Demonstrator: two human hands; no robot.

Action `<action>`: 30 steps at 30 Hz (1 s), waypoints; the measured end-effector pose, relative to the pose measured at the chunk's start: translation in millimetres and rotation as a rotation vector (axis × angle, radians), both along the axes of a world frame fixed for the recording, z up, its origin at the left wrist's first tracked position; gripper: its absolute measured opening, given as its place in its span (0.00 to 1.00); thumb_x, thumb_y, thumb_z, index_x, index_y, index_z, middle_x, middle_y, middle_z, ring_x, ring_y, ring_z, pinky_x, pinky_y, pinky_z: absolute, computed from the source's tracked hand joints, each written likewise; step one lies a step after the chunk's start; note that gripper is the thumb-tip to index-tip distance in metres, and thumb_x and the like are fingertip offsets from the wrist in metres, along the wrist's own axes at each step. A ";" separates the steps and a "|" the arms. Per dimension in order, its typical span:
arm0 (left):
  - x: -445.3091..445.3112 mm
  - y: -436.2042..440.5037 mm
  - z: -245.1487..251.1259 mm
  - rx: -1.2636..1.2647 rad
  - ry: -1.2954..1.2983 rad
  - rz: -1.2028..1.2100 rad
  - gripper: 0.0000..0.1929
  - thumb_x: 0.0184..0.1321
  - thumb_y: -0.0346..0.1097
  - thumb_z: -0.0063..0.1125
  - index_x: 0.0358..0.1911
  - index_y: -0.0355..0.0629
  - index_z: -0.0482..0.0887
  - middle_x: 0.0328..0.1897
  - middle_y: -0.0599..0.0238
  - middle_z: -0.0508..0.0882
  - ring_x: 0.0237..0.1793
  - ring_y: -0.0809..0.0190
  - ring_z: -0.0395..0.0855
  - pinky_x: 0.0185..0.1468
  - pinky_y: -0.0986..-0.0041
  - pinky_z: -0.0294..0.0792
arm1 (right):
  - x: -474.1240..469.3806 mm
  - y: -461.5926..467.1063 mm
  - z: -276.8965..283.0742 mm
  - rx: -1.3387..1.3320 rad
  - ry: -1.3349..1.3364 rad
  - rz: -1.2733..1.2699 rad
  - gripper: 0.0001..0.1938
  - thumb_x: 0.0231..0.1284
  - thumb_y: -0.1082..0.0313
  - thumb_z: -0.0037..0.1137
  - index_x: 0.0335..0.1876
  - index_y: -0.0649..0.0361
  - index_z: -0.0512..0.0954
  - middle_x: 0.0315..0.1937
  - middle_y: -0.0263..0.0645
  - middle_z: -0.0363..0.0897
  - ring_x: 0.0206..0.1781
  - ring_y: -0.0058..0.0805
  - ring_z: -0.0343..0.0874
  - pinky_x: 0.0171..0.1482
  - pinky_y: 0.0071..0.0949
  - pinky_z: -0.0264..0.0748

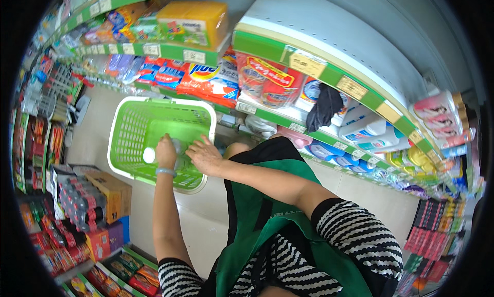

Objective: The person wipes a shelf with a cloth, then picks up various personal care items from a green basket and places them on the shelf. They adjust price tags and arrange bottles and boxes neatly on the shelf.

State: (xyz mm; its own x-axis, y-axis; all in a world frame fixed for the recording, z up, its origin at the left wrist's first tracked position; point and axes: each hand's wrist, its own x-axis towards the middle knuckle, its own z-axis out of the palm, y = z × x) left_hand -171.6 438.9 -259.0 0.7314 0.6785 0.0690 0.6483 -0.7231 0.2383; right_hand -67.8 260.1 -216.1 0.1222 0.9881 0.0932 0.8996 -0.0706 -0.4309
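A light-green plastic shopping basket (127,133) with a white rim stands on the floor before me. My left hand (166,152), with a pale bracelet at the wrist, is inside it, its fingers curled around what looks like a clear bottle (179,164). The hand hides part of that bottle. Just left of the fist is a round white object (149,155), possibly a cap or lid. My right hand (204,156) reaches over the basket's near right side with fingers spread, close to the clear bottle; whether it touches anything is unclear.
Shelves ahead hold laundry powder bags (208,79), yellow soap packs (193,23) and detergent bottles (364,129). A dark cloth (325,106) hangs over a shelf edge. Shrink-wrapped drink bottles (81,202) and a cardboard box (110,193) stand at left. My knee (237,148) is beside the basket.
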 end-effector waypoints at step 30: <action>199.4 -318.5 395.6 -0.754 -0.958 -0.980 0.42 0.41 0.26 0.75 0.61 0.39 0.63 0.55 0.58 0.76 0.56 0.59 0.77 0.58 0.66 0.72 | 172.7 -262.2 288.3 1.139 -0.325 -0.672 0.42 0.33 0.65 0.75 0.60 0.60 0.63 0.49 0.48 0.72 0.52 0.48 0.72 0.51 0.42 0.68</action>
